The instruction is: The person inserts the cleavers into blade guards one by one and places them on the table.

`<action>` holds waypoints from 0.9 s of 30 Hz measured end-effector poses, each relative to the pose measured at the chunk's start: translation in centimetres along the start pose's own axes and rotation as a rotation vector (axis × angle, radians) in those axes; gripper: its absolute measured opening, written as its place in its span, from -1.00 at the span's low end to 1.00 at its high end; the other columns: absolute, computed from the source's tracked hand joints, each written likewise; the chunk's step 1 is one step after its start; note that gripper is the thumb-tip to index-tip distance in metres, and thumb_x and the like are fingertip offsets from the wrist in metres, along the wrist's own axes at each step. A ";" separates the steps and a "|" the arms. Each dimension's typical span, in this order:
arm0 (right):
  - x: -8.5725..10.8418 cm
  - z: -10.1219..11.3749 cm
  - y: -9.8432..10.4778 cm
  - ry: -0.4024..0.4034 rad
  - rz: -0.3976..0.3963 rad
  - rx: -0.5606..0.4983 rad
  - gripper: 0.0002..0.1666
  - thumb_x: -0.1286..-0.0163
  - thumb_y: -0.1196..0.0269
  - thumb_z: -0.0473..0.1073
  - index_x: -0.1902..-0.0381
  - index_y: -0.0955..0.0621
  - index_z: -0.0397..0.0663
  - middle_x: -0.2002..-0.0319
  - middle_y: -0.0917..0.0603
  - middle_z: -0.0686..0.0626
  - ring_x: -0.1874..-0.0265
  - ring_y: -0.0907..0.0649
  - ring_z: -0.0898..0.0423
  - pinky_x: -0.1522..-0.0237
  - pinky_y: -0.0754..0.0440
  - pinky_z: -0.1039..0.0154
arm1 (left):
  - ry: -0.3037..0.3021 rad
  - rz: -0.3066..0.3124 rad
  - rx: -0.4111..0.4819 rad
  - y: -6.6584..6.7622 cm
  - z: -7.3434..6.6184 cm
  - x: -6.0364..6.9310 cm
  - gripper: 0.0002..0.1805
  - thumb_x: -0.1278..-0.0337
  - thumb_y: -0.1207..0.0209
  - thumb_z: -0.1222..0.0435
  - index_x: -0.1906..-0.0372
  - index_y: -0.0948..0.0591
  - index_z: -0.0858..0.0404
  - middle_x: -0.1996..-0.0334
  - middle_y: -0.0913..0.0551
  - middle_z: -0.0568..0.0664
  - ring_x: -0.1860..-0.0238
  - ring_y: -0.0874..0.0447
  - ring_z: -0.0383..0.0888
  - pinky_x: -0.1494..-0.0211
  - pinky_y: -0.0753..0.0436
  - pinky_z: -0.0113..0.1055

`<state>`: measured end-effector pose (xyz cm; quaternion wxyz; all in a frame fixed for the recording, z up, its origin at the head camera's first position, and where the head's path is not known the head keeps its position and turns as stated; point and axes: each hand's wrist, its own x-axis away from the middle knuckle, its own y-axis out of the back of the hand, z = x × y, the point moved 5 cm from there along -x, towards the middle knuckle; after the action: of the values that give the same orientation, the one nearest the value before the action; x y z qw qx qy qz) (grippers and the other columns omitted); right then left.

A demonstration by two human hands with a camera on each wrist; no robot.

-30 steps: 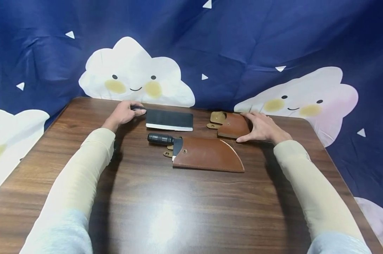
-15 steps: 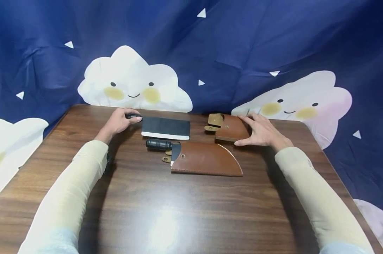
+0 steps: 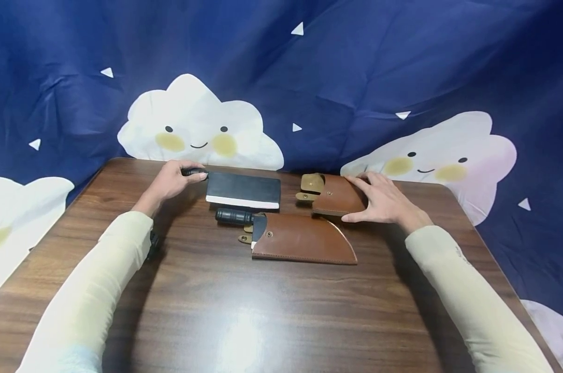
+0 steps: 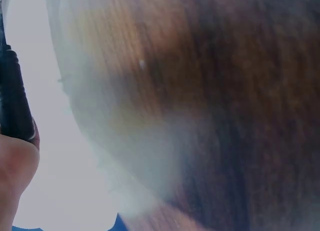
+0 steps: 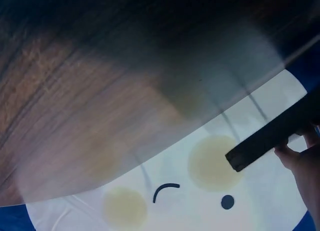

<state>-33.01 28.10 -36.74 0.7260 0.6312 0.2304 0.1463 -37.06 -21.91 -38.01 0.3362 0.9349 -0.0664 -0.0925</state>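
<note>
My left hand (image 3: 167, 181) holds the black handle (image 4: 12, 96) of a cleaver. Its dark blade (image 3: 243, 187) points right, and the bright cutting edge faces me. At the back right, my right hand (image 3: 386, 199) grips the rounded end of a brown leather knife sheath (image 3: 337, 194) between thumb and fingers. The sheath's open mouth and tan strap (image 3: 305, 197) face the blade, with a gap between them. In the right wrist view the sheath (image 5: 272, 133) appears as a dark edge-on bar beside the hand (image 5: 305, 163).
A second cleaver, its black handle (image 3: 234, 216) sticking out leftward, lies in a larger brown sheath (image 3: 304, 238) in front of both held things. The wooden table (image 3: 309, 321) ends at the back against a blue cloth (image 3: 356, 62) with cloud prints.
The head view has tilted up a little. My left hand and the cleaver have shifted slightly left, and the right hand with its sheath has also edged left. The sheathed cleaver stays put.
</note>
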 end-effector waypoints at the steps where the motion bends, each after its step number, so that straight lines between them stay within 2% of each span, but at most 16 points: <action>1: 0.0 0.2 0.0 0.010 0.002 0.004 0.34 0.13 -0.46 0.58 -0.52 -0.36 0.03 -0.20 -0.46 -0.21 -0.16 -0.41 -0.19 -0.23 -0.28 -0.18 | -0.004 0.000 0.007 0.0 -0.1 0.0 -0.62 -0.35 -0.31 0.18 -0.10 -0.69 0.37 -0.17 -0.62 0.28 -0.22 -0.52 0.11 -0.26 -0.43 -0.01; 7: 0.1 1.1 0.1 0.041 0.007 0.027 0.36 0.12 -0.42 0.62 -0.54 -0.34 0.06 -0.29 -0.44 -0.18 -0.20 -0.40 -0.20 -0.19 -0.27 -0.19 | -0.042 -0.006 0.049 -0.3 -1.0 0.2 -0.61 -0.34 -0.32 0.19 -0.11 -0.68 0.38 -0.16 -0.63 0.28 -0.21 -0.53 0.12 -0.28 -0.45 -0.01; 14: 0.4 1.7 0.4 0.056 -0.045 0.025 0.35 0.16 -0.44 0.62 -0.52 -0.37 0.11 -0.25 -0.47 -0.13 -0.19 -0.41 -0.17 -0.15 -0.28 -0.18 | -0.065 -0.022 0.090 -0.7 -2.0 0.3 -0.62 -0.33 -0.32 0.19 -0.10 -0.70 0.36 -0.11 -0.67 0.23 -0.13 -0.58 0.04 -0.16 -0.49 -0.19; 20: 0.6 2.4 0.4 0.052 -0.058 -0.024 0.33 0.14 -0.45 0.59 -0.52 -0.37 0.12 -0.27 -0.45 -0.12 -0.21 -0.42 -0.18 -0.19 -0.26 -0.17 | -0.067 -0.037 0.083 -1.2 -2.5 0.8 -0.63 -0.34 -0.32 0.22 -0.11 -0.69 0.37 -0.13 -0.65 0.24 -0.18 -0.56 0.11 -0.20 -0.49 -0.06; 27: 0.6 3.4 0.6 0.081 -0.095 -0.005 0.34 0.13 -0.44 0.59 -0.54 -0.34 0.11 -0.33 -0.42 -0.15 -0.23 -0.40 -0.22 -0.23 -0.21 -0.20 | -0.107 -0.051 0.071 -1.6 -3.3 0.6 -0.61 -0.34 -0.32 0.20 -0.12 -0.68 0.38 -0.11 -0.65 0.26 -0.17 -0.56 0.13 -0.22 -0.48 0.00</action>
<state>-30.73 25.60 -35.94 0.7238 0.6112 0.2891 0.1379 -35.64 -18.77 -36.58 0.2963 0.9413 -0.0637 -0.1484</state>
